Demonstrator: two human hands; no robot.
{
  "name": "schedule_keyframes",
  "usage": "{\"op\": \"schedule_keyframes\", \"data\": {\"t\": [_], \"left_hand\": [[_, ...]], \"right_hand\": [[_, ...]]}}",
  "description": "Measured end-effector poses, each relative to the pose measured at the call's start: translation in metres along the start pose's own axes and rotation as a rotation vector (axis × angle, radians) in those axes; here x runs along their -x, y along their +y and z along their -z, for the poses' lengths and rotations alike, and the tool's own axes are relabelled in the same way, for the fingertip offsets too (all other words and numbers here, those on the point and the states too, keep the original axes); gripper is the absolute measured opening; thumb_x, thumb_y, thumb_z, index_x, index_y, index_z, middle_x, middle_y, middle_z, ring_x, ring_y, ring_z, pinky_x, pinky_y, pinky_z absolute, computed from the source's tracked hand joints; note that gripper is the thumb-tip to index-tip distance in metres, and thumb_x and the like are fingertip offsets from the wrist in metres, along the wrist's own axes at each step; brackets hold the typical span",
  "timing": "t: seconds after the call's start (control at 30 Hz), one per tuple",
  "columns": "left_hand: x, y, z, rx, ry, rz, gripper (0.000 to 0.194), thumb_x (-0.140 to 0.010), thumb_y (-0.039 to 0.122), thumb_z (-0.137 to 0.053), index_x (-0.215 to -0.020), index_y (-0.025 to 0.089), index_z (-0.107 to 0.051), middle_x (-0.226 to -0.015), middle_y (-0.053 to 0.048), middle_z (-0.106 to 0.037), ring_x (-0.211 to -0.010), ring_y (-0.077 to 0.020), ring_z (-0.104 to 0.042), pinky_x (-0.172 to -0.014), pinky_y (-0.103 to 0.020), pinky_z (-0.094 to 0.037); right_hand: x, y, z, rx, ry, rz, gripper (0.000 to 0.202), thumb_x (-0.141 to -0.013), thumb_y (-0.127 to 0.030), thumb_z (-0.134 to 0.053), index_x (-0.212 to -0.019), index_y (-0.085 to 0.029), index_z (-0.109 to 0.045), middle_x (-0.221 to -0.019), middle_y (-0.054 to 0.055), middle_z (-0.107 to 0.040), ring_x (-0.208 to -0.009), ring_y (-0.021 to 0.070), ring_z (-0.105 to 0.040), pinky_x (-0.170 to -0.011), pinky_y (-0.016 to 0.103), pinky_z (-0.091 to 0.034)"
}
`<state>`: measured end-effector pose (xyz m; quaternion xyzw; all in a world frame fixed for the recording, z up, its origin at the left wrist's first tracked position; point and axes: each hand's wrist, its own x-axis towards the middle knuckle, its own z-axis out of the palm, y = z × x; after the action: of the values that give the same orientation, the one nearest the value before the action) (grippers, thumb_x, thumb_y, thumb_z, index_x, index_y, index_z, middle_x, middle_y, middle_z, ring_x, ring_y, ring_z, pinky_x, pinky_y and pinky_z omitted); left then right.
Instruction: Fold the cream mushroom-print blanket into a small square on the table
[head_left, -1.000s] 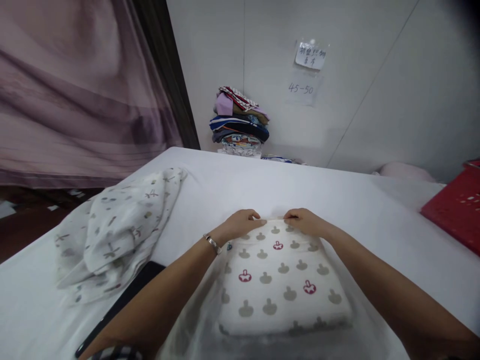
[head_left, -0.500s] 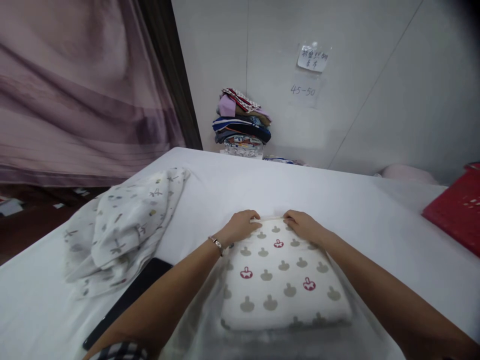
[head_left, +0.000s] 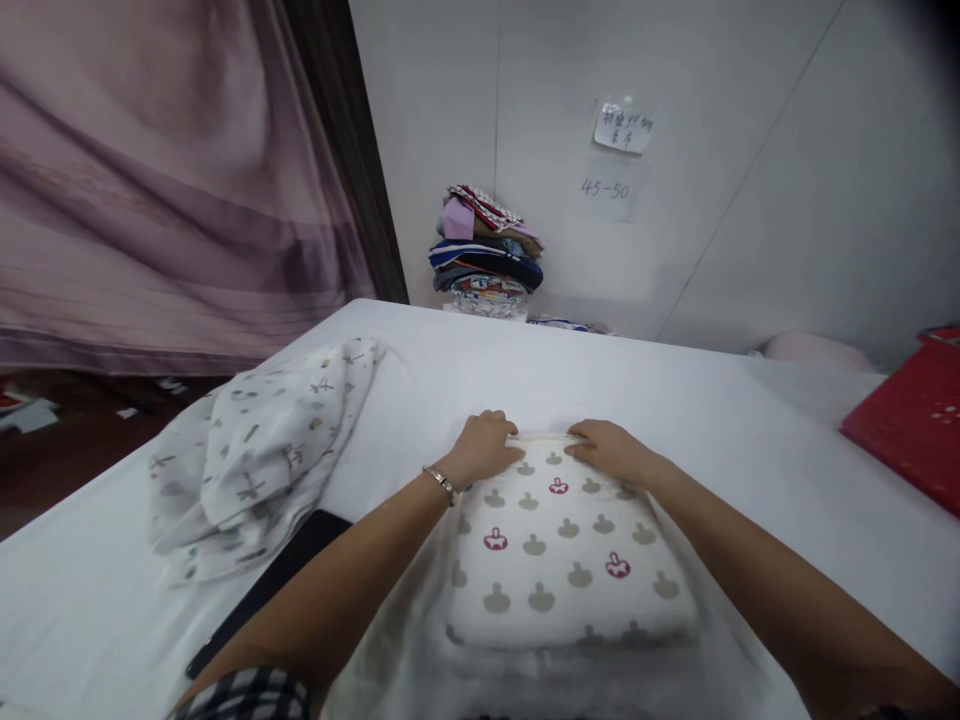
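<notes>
A folded white cloth [head_left: 568, 550] with grey and red mushroom-like prints lies on the white table near me, with sheer plastic around its near part and sides. My left hand [head_left: 486, 446] pinches the far left corner, thumb on top. My right hand [head_left: 609, 450] grips the far right corner the same way. Both sets of fingertips curl behind the far edge and are partly hidden. A bracelet circles my left wrist.
A crumpled printed cloth [head_left: 262, 450] lies on the left of the table [head_left: 600, 370], beside a flat black object [head_left: 277, 575]. Folded fabrics [head_left: 487, 250] are stacked by the wall. A red item [head_left: 911, 420] sits at the right, a pink curtain [head_left: 172, 190] hangs left.
The camera view has shifted slightly. My left hand has raised its knuckles a little at the cloth's far left corner. My right hand keeps its grip.
</notes>
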<state>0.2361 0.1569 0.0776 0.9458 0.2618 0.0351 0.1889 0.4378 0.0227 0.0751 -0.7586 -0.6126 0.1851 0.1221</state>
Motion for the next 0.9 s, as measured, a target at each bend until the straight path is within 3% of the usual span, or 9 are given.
{"op": "schedule_keyframes", "data": {"t": [0.23,0.4,0.57,0.73,0.9], "left_hand": [[0.006,0.001,0.007,0.082,-0.067,-0.047,0.044,-0.073,0.042,-0.056,-0.111,0.020,-0.058,-0.112,-0.008,-0.058,-0.107,-0.0250,-0.048,-0.089,-0.035,-0.039],[0.007,0.007,0.018,0.117,-0.144,0.020,0.037,-0.069,0.049,-0.056,-0.090,0.020,-0.063,-0.099,-0.006,-0.063,-0.092,-0.0232,-0.055,-0.077,-0.031,-0.041],[-0.001,-0.006,0.017,0.266,-0.298,0.123,0.050,-0.069,0.061,-0.051,-0.090,0.018,-0.062,-0.094,-0.006,-0.066,-0.080,-0.0211,-0.060,-0.064,-0.027,-0.041],[-0.009,-0.020,0.008,0.213,-0.264,0.201,0.055,-0.063,0.066,-0.054,-0.089,0.018,-0.064,-0.100,-0.009,-0.066,-0.086,-0.0244,-0.059,-0.068,-0.029,-0.041],[-0.001,-0.032,0.009,0.476,-0.248,0.286,0.051,-0.065,0.066,-0.054,-0.081,0.019,-0.065,-0.093,-0.007,-0.067,-0.083,-0.0227,-0.060,-0.067,-0.029,-0.043]], "right_hand": [[0.003,-0.002,0.012,-0.199,-0.105,-0.004,0.022,-0.076,-0.038,-0.053,-0.090,-0.024,-0.063,-0.088,0.003,-0.066,-0.075,0.0191,-0.058,-0.065,0.029,-0.042],[0.002,0.000,0.021,-0.169,-0.141,-0.008,0.029,-0.076,-0.042,-0.054,-0.096,-0.024,-0.063,-0.094,0.004,-0.065,-0.080,0.0203,-0.058,-0.067,0.028,-0.042],[-0.011,0.005,0.015,-0.189,-0.191,-0.050,0.037,-0.073,-0.052,-0.055,-0.090,-0.021,-0.066,-0.092,0.007,-0.066,-0.079,0.0215,-0.060,-0.068,0.029,-0.044],[-0.021,0.011,0.002,-0.084,-0.155,-0.086,0.045,-0.071,-0.057,-0.056,-0.092,-0.019,-0.066,-0.097,0.009,-0.066,-0.084,0.0238,-0.060,-0.072,0.031,-0.043],[-0.013,0.022,0.007,-0.068,-0.109,-0.114,0.049,-0.069,-0.060,-0.057,-0.096,-0.020,-0.066,-0.101,0.010,-0.066,-0.088,0.0243,-0.060,-0.074,0.030,-0.043]]}}
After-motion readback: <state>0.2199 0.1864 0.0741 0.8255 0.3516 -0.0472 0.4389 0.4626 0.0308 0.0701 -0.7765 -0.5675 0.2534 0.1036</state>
